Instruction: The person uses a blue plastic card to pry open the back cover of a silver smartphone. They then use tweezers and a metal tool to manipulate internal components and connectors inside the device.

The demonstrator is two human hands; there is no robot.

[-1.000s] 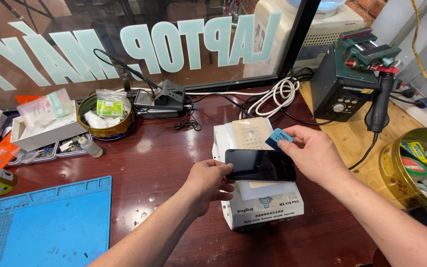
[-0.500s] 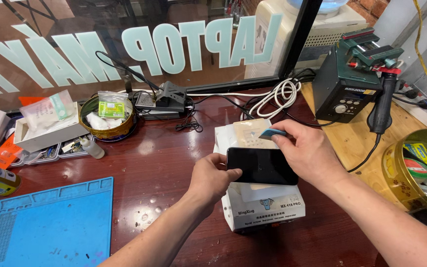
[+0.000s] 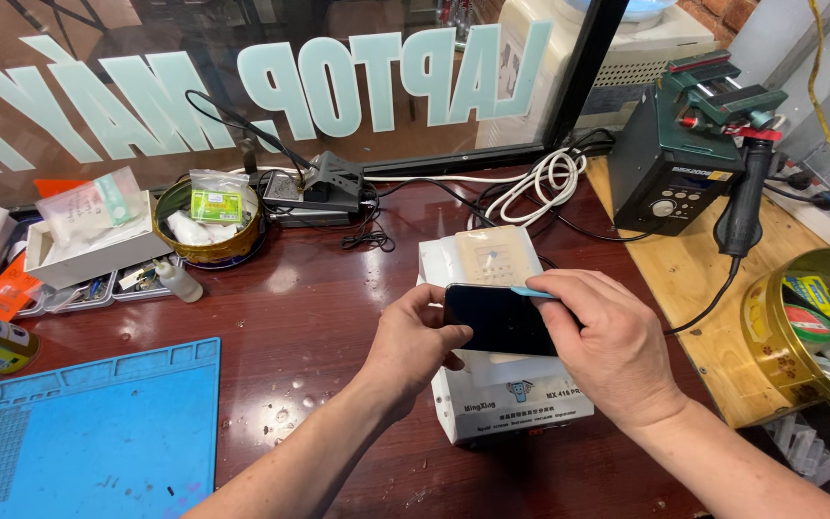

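Over the last second the thin blue plastic pick (image 3: 533, 291) has been dropping from a raised pinch above the dark rectangular phone (image 3: 500, 320) to lie flat along the phone's far edge, at about twelve o'clock on the device. The right hand (image 3: 607, 351) has been closing down with it, so the pick now looks to be meeting the seam of the phone rather than hovering over it; whether its tip is actually inside the seam cannot be told from here.

The right hand is curling over the phone's right end, thumb and forefinger pressed together on the pick, the other fingers folded over the top of the glass. The left hand (image 3: 417, 338) is gripping the phone's left end at nine o'clock, thumb on the upper face and fingers wrapped beneath, bracing it.

The phone is lying flat on top of the white box-shaped heating plate machine (image 3: 492, 384), which is standing near the middle of the dark red wooden worktop (image 3: 309, 317). At eight o'clock from the hands a blue silicone repair mat (image 3: 98, 432) is lying on the worktop. At two o'clock a dark green soldering station with a black handpiece (image 3: 684, 163) is sitting on a lighter wooden board, and at eleven o'clock a round gold tin holding small packets (image 3: 208, 221) is resting near the window.
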